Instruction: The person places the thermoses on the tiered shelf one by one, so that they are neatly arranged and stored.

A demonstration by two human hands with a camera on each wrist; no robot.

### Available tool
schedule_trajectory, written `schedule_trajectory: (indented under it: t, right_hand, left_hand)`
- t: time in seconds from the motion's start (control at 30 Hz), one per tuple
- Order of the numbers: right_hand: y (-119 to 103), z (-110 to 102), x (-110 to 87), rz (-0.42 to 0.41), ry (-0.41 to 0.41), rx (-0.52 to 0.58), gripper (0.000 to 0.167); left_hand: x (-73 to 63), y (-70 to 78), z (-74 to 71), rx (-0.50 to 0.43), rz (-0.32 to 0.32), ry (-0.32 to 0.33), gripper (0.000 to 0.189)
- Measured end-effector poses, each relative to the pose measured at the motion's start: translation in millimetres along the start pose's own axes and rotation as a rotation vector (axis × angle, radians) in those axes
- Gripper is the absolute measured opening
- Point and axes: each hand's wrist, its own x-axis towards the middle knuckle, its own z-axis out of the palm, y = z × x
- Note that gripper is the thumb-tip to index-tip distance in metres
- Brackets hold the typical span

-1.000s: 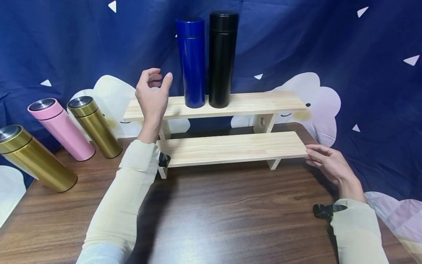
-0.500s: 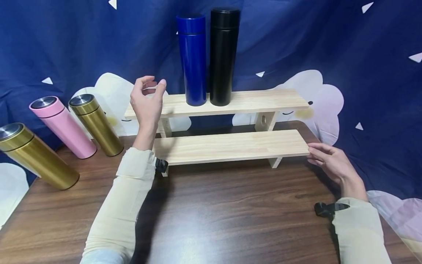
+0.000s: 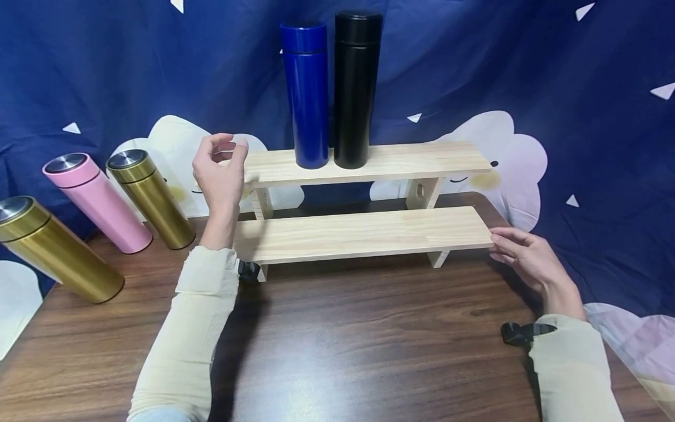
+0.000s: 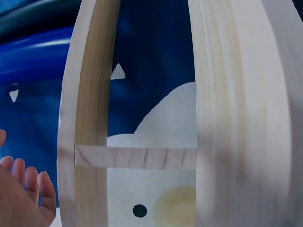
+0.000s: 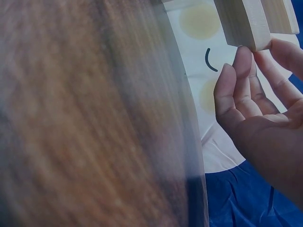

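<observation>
My left hand (image 3: pixel 217 176) is raised in front of the left end of a two-tier wooden shelf (image 3: pixel 364 231). Its fingers are loosely curled with nothing between them; in the left wrist view only part of this hand (image 4: pixel 28 194) shows at the lower left. My right hand (image 3: pixel 532 264) pinches the right end of the lower board with its fingertips, as the right wrist view also shows at the board's corner (image 5: pixel 253 28). On the upper board stand a blue thermos flask (image 3: pixel 307 99) and a black thermos flask (image 3: pixel 358 94), upright and side by side.
Left of the shelf, a pink flask (image 3: pixel 102 205), a gold flask (image 3: pixel 155 202) and a larger gold flask (image 3: pixel 63 252) stand on the brown wooden table (image 3: pixel 337 334). Behind everything hangs a blue curtain (image 3: pixel 227 58) with white cloud prints.
My left hand has moved left and slightly down, away from the blue flask. The right hand stays at the lower board's end, and the flasks stay put.
</observation>
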Motion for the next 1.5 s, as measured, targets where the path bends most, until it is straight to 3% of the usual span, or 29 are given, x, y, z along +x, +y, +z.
schedule_trajectory:
  t: [0.53,0.9,1.07,1.5]
  right_hand:
    - [0,2,1.9,-0.004,-0.005,0.009,0.022]
    - [-2,2,2.1,-0.004,-0.009,0.014,0.022]
    - [-1,0,0.7,-0.002,-0.016,0.029,0.023]
    - [1,0,0.5,0.004,-0.016,0.030,0.024]
  left_hand:
    - [4.9,-5.4,-23.5,-0.067,-0.044,0.092,0.016]
    - [8.2,-10.3,-40.7,-0.048,-0.060,0.142,0.013]
    - [8.2,-14.6,-48.1,-0.052,-0.072,0.142,0.014]
    - [10.2,-33.2,-71.0,-0.018,-0.139,0.215,0.018]
